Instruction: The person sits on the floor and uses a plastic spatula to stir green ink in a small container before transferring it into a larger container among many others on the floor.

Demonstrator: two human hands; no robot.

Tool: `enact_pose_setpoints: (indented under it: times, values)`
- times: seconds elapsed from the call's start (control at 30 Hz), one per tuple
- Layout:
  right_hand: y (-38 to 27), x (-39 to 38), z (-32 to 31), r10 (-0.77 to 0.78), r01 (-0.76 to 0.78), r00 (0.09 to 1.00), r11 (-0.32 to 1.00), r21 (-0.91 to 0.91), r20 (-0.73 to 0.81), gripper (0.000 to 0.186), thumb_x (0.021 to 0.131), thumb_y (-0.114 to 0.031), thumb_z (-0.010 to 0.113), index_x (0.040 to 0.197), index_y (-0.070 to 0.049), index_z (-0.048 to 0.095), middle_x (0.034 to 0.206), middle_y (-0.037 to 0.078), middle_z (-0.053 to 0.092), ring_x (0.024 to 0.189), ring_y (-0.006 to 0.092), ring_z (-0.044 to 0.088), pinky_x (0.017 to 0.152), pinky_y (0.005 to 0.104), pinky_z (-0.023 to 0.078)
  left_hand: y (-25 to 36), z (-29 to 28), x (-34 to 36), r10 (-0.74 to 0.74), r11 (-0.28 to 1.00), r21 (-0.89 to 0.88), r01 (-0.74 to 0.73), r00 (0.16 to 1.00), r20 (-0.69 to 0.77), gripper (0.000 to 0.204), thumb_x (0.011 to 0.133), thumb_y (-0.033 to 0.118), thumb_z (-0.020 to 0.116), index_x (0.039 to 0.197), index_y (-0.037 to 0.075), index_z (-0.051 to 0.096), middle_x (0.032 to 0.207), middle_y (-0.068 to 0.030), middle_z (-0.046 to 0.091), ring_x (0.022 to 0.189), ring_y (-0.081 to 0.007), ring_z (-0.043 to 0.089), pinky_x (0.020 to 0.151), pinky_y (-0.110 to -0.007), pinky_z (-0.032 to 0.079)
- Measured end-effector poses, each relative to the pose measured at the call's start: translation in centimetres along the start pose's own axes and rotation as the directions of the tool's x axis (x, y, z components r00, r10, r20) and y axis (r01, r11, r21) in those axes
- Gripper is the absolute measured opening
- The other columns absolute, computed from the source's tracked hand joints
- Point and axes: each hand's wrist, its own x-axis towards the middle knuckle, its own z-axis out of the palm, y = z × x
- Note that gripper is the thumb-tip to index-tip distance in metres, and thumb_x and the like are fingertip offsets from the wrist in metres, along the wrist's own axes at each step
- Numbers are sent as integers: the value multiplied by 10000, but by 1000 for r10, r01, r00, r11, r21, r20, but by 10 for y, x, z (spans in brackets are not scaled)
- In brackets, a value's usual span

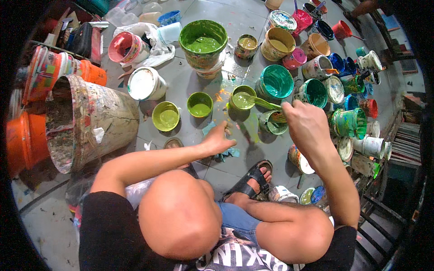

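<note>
My right hand [307, 124] is closed around a paint-coated green stirring stick [264, 104]. The stick's tip rests in a small pot of light green paint [242, 100] on the grey floor. Just below that hand stands another small green-smeared pot [271, 124]. My left hand [217, 142] lies flat on the floor with the fingers spread and holds nothing. It sits beside a scrap of blue-green cloth [228, 153]. Two low bowls of yellow-green paint [166, 116] [200, 104] stand to the left of it.
A big bucket of green paint [203, 43] and a teal one [275, 81] stand farther out. Several smaller coloured pots crowd the right side. A large paint-spattered drum [95, 119], orange buckets [20, 140] and a white bucket [143, 83] are at left. My sandalled foot [253, 178] is in front.
</note>
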Motion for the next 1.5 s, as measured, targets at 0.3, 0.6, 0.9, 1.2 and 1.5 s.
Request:
enact_pose_setpoints:
  times: [0.3, 0.6, 0.9, 1.2, 1.5]
  values:
    - [-26, 72, -23, -11, 58, 978, 974, -221, 210, 77, 706, -94, 652, 687, -30, 691, 700, 190, 665, 663, 315, 683, 593, 392, 543, -6, 73, 89, 84, 992, 125, -15, 814, -575, 1086, 645, 406, 819, 1393, -96, 214, 1403, -344, 300, 1319, -493, 289, 1112, -558, 236]
    - [51, 63, 113, -726, 9, 654, 288, -957, -213, 199, 780, -176, 676, 742, 19, 693, 801, 251, 669, 789, 399, 667, 731, 460, 538, -13, 59, 131, 168, 946, -152, -286, 833, -527, 735, 601, 352, 825, 1207, 60, 530, 1066, -170, 614, 1022, -379, 560, 903, -496, 426]
    - [-36, 94, 6, -31, 76, 982, 967, -242, 188, 217, 836, -215, 628, 768, -21, 698, 739, 211, 661, 739, 382, 663, 686, 462, 540, -22, 51, 130, 267, 949, 22, -315, 765, -586, 707, 645, 263, 808, 1248, 58, 501, 1119, -173, 596, 1039, -368, 569, 901, -465, 458]
    - [-55, 111, -6, -119, 196, 946, 951, -238, 301, 81, 724, -61, 617, 671, -34, 672, 677, 176, 662, 660, 309, 688, 611, 397, 558, -27, 56, 139, 275, 958, 82, -276, 789, -550, 705, 651, 278, 797, 1254, 63, 501, 1134, -176, 588, 1052, -373, 557, 907, -479, 439]
    - [-42, 103, 6, -142, 164, 979, 974, -153, 148, 76, 714, -69, 633, 672, -55, 694, 676, 168, 667, 660, 298, 695, 611, 393, 559, -30, 57, 138, 285, 957, 118, -263, 796, -535, 704, 657, 294, 785, 1259, 67, 500, 1149, -178, 580, 1066, -379, 545, 913, -494, 421]
